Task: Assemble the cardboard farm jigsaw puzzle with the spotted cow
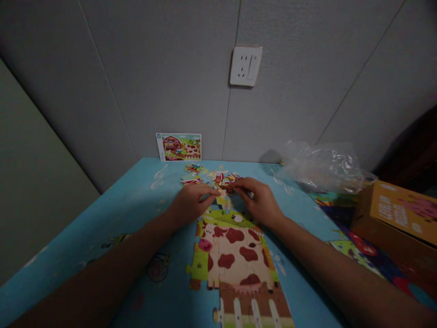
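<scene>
A partly joined jigsaw puzzle (pixel 239 255) lies on the blue table, showing a brown-spotted cow, green grass and a white fence. At its far end, my left hand (pixel 194 203) has thumb and forefinger pinched at the edge of a pale puzzle piece (pixel 222 199). Opposite it, my right hand (pixel 258 200) is curled, its fingertips at a reddish-brown puzzle piece (pixel 228 186) beside the loose ones. Several loose puzzle pieces (pixel 193 168) lie heaped just beyond both hands. My fingers partly hide the pieces they touch.
A small reference picture (pixel 181 148) of a barn and cow leans against the grey wall (pixel 170 68). Crumpled clear plastic (pixel 321 168) lies at the back right, near an orange puzzle box (pixel 399 214). A white socket (pixel 246 66) is on the wall above the blue table (pixel 136 191).
</scene>
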`<state>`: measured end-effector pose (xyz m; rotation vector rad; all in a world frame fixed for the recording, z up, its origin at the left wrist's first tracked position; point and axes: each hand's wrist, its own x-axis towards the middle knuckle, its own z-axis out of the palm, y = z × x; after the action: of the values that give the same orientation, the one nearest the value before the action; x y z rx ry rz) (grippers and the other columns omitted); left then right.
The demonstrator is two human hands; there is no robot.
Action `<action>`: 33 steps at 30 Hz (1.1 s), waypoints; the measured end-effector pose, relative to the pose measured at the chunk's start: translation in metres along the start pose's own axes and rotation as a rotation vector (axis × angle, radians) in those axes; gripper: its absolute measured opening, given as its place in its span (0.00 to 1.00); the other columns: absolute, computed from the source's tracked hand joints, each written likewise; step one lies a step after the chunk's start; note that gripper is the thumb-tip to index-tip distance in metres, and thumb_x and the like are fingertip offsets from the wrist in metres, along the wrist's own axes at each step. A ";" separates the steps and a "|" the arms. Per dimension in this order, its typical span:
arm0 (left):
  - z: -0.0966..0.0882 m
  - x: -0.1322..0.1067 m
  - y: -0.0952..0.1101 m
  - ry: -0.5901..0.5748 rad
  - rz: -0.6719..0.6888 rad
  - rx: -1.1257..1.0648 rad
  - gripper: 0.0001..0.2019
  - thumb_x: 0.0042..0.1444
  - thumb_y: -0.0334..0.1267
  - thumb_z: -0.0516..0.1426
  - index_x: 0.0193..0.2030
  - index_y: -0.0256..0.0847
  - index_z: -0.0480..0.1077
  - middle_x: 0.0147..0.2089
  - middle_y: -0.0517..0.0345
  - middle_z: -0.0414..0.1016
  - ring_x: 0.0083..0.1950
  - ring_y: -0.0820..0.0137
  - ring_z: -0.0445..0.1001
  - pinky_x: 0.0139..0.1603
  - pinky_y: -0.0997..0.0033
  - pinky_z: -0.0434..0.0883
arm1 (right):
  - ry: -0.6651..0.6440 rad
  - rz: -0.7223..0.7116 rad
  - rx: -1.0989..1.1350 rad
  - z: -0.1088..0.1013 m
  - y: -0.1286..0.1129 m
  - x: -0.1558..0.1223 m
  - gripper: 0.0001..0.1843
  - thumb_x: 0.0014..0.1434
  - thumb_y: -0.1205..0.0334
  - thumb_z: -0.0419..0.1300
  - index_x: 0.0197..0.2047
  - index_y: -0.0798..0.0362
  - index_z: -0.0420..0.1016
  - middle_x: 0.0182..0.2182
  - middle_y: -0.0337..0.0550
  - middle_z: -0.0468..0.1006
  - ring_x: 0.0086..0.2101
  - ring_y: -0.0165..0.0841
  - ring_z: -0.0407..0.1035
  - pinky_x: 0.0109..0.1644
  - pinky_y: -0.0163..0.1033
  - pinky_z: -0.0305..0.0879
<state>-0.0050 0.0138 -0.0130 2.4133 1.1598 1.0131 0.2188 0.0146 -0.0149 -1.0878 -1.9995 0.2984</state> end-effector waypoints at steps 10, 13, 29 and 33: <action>-0.014 0.003 -0.007 0.359 -0.411 0.152 0.13 0.56 0.37 0.54 0.43 0.42 0.79 0.38 0.56 0.82 0.39 0.63 0.79 0.42 0.66 0.75 | 0.076 0.302 -0.452 -0.001 0.033 -0.002 0.22 0.57 0.56 0.61 0.52 0.59 0.75 0.43 0.60 0.78 0.42 0.45 0.71 0.50 0.53 0.64; -0.014 0.003 -0.011 0.284 -0.460 0.226 0.15 0.54 0.36 0.55 0.46 0.42 0.78 0.43 0.54 0.82 0.43 0.60 0.79 0.45 0.64 0.74 | 0.026 0.294 -0.454 0.000 0.034 -0.002 0.20 0.58 0.55 0.59 0.49 0.57 0.77 0.42 0.59 0.78 0.41 0.44 0.71 0.49 0.51 0.64; -0.007 0.003 -0.018 0.102 -0.263 0.184 0.12 0.53 0.34 0.54 0.39 0.39 0.78 0.41 0.52 0.78 0.41 0.66 0.75 0.48 0.66 0.72 | 0.025 0.329 -0.434 -0.003 0.031 0.001 0.18 0.54 0.56 0.63 0.46 0.57 0.77 0.40 0.55 0.77 0.42 0.43 0.69 0.48 0.49 0.64; -0.004 0.002 -0.013 0.033 -0.162 0.090 0.14 0.55 0.36 0.55 0.46 0.39 0.76 0.42 0.54 0.79 0.29 0.74 0.71 0.41 0.70 0.72 | 0.082 0.271 -0.379 -0.005 0.026 0.002 0.16 0.53 0.57 0.64 0.43 0.56 0.76 0.37 0.51 0.75 0.39 0.41 0.69 0.46 0.48 0.64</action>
<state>-0.0149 0.0232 -0.0157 2.3320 1.4151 0.9722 0.2372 0.0312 -0.0246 -1.5878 -1.8786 0.0098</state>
